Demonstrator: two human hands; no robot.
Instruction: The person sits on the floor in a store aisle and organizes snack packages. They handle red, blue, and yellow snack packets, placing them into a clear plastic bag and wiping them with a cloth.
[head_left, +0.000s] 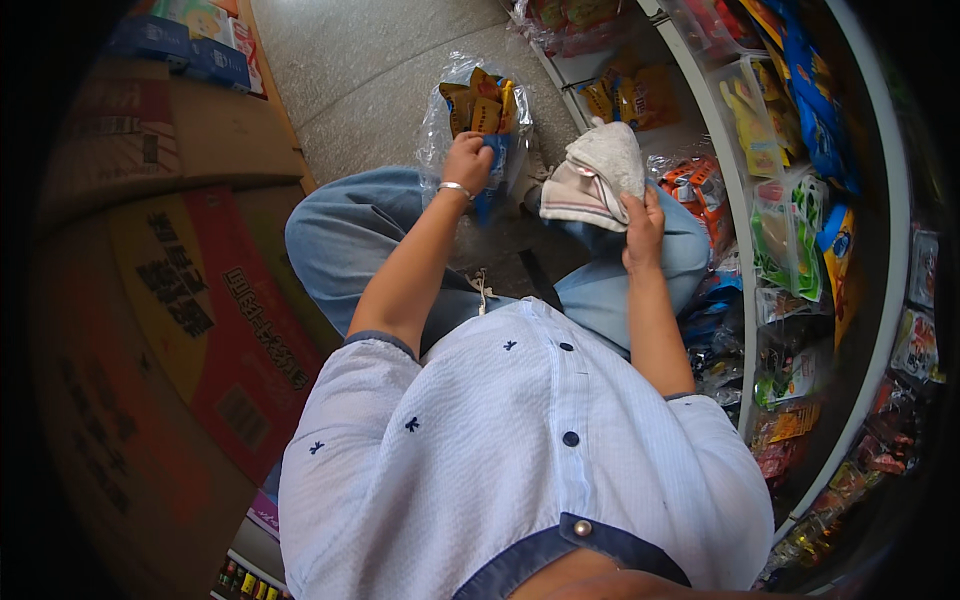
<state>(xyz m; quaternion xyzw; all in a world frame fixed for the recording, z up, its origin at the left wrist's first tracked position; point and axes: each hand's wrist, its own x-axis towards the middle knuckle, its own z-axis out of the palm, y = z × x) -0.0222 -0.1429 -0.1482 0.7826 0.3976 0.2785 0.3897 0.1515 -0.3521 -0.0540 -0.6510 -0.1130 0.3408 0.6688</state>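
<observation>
My left hand (469, 161) is closed at the near edge of a clear plastic bag (437, 105). Brown and yellow snack packets (486, 105) stand in this bag, together with a blue packet (496, 154) beside my fingers. Whether the fingers grip the bag's film or a packet is partly hidden by the hand itself. Over my right knee, my right hand (643, 225) grips a folded whitish cloth (600, 176) with dark stripes along one edge. Thumb and fingers pinch its lower right corner.
On the right, shelves (739, 195) carry many bagged snacks, among them green packets (787, 232) in a clear bin. Orange packets (694, 191) lie low beside my right knee. Large cardboard cartons (225, 300) line the left side. Speckled floor (360, 67) stretches ahead.
</observation>
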